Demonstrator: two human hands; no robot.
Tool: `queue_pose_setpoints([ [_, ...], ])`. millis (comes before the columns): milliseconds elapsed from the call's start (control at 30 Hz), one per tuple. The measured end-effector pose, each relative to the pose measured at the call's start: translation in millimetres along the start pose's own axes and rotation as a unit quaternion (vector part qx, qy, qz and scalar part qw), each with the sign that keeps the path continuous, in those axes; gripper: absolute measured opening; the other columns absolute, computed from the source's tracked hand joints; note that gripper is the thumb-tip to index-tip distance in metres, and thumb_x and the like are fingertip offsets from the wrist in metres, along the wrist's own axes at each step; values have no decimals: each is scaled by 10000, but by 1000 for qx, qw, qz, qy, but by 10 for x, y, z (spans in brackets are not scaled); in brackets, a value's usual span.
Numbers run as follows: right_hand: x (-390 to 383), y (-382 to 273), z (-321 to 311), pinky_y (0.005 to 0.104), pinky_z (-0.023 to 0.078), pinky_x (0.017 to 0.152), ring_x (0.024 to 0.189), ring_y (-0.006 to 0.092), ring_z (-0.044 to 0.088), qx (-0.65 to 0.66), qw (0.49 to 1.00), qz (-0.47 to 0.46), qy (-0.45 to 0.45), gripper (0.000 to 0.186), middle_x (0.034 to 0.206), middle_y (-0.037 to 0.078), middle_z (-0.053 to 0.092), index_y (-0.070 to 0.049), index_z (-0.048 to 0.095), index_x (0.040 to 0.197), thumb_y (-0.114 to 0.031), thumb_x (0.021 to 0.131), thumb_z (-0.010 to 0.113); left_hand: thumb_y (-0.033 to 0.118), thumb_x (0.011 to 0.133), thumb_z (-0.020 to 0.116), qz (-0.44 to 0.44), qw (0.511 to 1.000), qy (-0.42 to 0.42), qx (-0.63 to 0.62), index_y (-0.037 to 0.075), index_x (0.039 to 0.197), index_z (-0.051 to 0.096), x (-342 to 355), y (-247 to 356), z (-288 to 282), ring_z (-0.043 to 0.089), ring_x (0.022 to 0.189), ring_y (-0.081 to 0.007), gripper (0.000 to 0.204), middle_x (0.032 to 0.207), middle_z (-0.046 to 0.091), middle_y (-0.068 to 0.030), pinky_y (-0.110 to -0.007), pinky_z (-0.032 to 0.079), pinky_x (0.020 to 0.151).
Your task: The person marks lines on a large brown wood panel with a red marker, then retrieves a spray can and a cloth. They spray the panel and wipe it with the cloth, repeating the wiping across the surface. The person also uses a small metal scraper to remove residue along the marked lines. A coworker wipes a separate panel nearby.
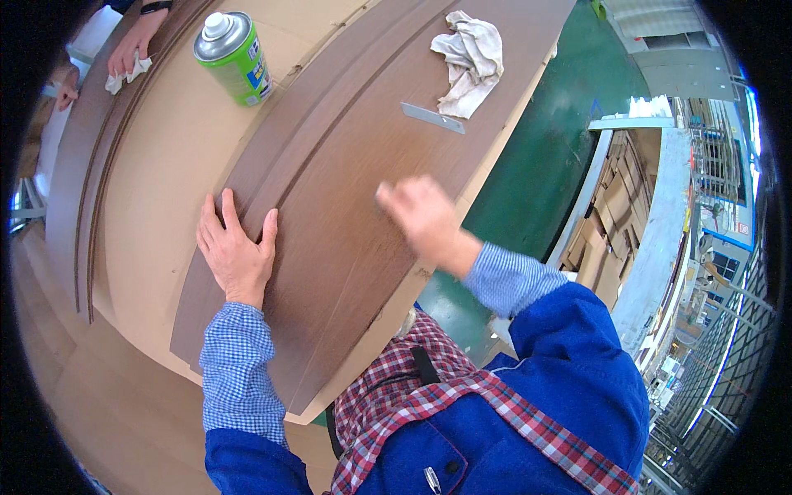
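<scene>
My left hand lies flat with spread fingers across the lower left part of a brown, wood-grained panel that has a long curved groove. Over the panel's middle, near its right edge, is my right hand, curled closed and blurred by motion. What its fingers hold, if anything, cannot be made out. Beyond it, a flat grey metal blade rests on the panel. A crumpled white cloth lies just past the blade. To the left of the panel, a green spray can with a white cap stands on the cardboard.
Cardboard covers the work table under the panel. Another brown curved panel lies at the left, where another person's hand holds a white cloth. At right, beyond the green floor, a metal-framed bin holds cardboard pieces.
</scene>
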State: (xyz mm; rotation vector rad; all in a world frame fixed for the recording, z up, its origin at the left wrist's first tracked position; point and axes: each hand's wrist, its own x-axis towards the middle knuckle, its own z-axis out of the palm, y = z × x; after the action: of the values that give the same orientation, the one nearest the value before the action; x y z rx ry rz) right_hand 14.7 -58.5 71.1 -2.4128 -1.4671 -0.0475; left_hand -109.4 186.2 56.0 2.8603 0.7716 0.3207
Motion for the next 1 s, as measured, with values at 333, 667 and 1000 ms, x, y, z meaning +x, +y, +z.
queue_pose_setpoints([
  [333, 270, 479, -35, 357, 452, 686, 803, 278, 483, -32, 995, 92, 28, 359, 864, 143, 490, -12, 519, 1077, -48, 719, 523, 429, 824, 565, -2, 1000, 0, 21, 50, 1265, 429, 24, -7, -14, 380, 1190, -353, 597, 1299, 389, -204, -442, 292, 1013],
  [667, 270, 419, 65, 394, 427, 701, 742, 290, 462, -27, 996, 70, 54, 347, 812, 123, 481, -2, 532, 1050, 25, 706, 496, 435, 777, 611, 1, 1000, 27, 6, 28, 1204, 474, 12, -22, 29, 413, 1141, -364, 605, 1239, 426, -219, -460, 312, 986],
  [1000, 144, 1, 74, 367, 430, 629, 744, 257, 486, -22, 999, 4, 25, 369, 788, 113, 476, 16, 520, 1074, -100, 724, 523, 447, 786, 597, -10, 1000, 12, 18, 37, 1208, 470, 21, -89, -58, 418, 1147, -348, 603, 1226, 445, -211, -445, 313, 992],
])
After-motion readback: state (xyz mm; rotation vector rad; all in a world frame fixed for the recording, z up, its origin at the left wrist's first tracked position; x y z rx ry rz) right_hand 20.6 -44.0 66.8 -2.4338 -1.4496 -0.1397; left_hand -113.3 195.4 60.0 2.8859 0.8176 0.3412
